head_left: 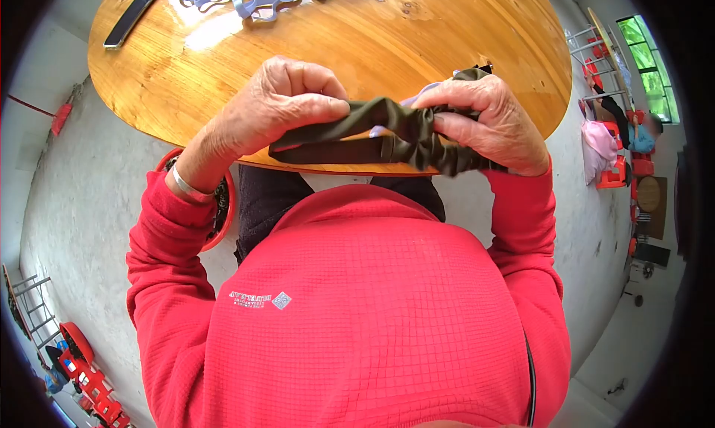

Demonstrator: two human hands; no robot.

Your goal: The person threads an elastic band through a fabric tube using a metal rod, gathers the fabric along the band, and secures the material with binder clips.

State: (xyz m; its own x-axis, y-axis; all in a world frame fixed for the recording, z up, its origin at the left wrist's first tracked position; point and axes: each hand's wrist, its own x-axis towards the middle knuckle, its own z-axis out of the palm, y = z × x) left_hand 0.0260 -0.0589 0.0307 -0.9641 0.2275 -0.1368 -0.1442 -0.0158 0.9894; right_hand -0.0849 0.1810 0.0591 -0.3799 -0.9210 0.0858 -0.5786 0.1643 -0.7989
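L grip [281,100], R grip [493,123] pinch olive fabric [406,134]; lilac elastic [242,1], dk strip [135,16] on tbl [387,52].

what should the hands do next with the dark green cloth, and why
Probably the right hand should ease the gathered folds toward the left hand: the dark green cloth is bunched at the right but looks smoother near the left.
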